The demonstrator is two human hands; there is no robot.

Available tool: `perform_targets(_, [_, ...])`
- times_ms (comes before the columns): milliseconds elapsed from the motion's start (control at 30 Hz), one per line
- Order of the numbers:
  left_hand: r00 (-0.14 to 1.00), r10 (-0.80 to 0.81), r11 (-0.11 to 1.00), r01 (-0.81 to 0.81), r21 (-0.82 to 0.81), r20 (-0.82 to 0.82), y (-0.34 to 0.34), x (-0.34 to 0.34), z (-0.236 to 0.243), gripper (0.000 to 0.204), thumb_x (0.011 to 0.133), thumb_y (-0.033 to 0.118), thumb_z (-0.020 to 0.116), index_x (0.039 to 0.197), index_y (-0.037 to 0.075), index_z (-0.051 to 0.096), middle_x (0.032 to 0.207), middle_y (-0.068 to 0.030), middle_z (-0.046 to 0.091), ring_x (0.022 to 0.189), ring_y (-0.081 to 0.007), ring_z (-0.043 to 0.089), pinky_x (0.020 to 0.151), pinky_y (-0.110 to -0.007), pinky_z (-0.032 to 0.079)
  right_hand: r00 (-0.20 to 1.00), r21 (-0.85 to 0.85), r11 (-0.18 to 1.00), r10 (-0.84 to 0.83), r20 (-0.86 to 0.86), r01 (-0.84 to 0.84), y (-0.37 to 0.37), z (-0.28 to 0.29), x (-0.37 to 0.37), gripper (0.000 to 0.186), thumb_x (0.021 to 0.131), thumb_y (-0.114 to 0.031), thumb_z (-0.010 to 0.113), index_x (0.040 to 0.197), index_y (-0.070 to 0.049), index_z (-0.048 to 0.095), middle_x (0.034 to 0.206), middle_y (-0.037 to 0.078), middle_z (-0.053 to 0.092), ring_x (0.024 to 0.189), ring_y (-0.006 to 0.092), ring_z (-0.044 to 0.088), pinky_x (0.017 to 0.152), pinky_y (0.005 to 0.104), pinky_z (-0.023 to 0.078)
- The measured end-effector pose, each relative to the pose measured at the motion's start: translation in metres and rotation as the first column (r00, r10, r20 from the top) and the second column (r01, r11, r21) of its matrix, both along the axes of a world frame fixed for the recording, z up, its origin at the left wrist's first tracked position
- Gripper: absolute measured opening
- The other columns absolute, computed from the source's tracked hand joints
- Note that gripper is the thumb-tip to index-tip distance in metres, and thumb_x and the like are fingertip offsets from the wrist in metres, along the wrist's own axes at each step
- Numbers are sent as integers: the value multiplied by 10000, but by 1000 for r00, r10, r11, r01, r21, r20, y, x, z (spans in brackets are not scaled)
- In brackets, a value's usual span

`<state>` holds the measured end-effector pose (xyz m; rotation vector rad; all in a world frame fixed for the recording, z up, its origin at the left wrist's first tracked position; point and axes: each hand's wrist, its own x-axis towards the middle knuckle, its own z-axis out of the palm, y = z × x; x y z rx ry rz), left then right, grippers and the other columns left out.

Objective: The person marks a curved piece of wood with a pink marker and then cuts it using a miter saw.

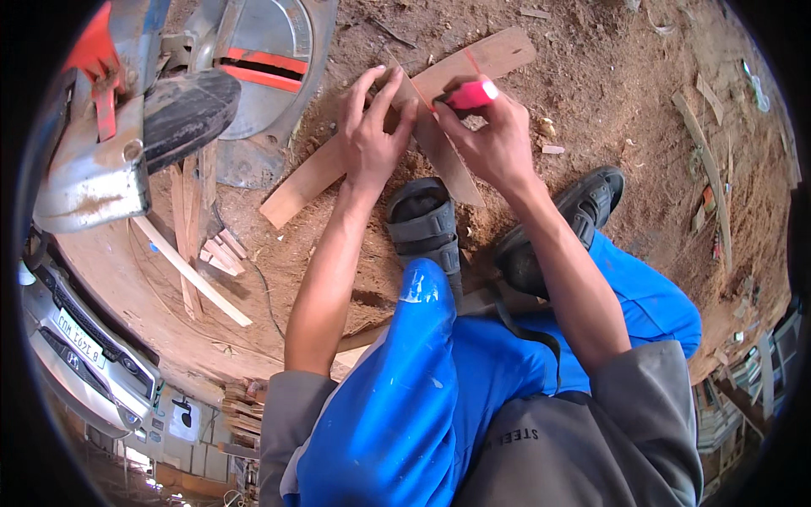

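Observation:
Two flat wooden boards lie crossed on the ground before me. The lower board (302, 188) runs from near left to far right, and a red line crosses its far end. On top of it, the narrower upper board (449, 160) lies slantwise. My left hand (372, 139) steadies the crossing, its fingers and thumb pressed around the upper board's far part. In my right hand (500, 139) is a pinkish-red marker (475, 95), pinched between thumb and fingers. Its tip meets the wood beside the upper board's edge, where a short red mark shows.
A miter saw (262, 93) with orange parts stands at left. Wood strips (190, 262) and small offcuts (224, 253) lie near it. My sandalled feet flank the boards' near side. Sawdust-covered soil holds scraps (708, 165) at right. A parked car (89, 355) is at lower left.

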<state>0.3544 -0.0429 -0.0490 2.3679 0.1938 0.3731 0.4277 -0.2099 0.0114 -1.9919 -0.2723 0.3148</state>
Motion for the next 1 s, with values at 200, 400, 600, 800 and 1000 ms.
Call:
perform_targets(200, [999, -13, 1000, 13, 10, 36, -1, 6, 1, 454, 900, 174, 803, 1344, 122, 721, 1320, -96, 646, 1160, -295, 631, 939, -392, 528, 999, 7, 1000, 11, 51, -11, 12, -11, 20, 279, 868, -136, 847, 1093, -15, 734, 914, 118, 779, 844, 204, 778, 763, 335, 608])
perform_targets(400, [1000, -15, 999, 15, 35, 12, 2, 2, 0, 440, 906, 180, 800, 1334, 106, 727, 1328, -99, 646, 1157, -288, 635, 923, -387, 536, 998, -20, 1000, -8, -63, 7, -3, -3, 2, 245, 857, -134, 828, 1040, -17, 715, 870, 131, 756, 808, 243, 764, 738, 351, 601])
perform_targets(600, [1000, -22, 1000, 22, 16, 9, -1, 5, 2, 445, 908, 182, 798, 1340, 107, 724, 1341, -102, 640, 1147, -289, 637, 921, -390, 538, 997, 84, 994, -77, 5, 76, 17, -14, 20, 194, 838, -136, 806, 970, -40, 702, 821, 171, 723, 753, 359, 734, 684, 406, 578])
perform_targets(800, [1000, -19, 999, 20, 28, -9, 0, 1, 4, 439, 912, 135, 781, 1344, 83, 721, 1349, -149, 633, 1185, -334, 641, 975, -421, 525, 999, 52, 998, -40, -11, 41, 4, -4, 4, 212, 826, -133, 789, 972, -20, 684, 818, 161, 712, 768, 347, 715, 706, 431, 569])
perform_targets(1000, [999, -27, 999, 26, -20, -21, -3, 3, 3, 436, 931, 170, 767, 1355, 86, 717, 1343, -176, 633, 1205, -339, 626, 983, -436, 510, 999, 48, 998, -33, 5, 33, 15, 1, 19, 196, 819, -119, 766, 928, -9, 647, 837, 217, 694, 793, 452, 667, 713, 482, 545])
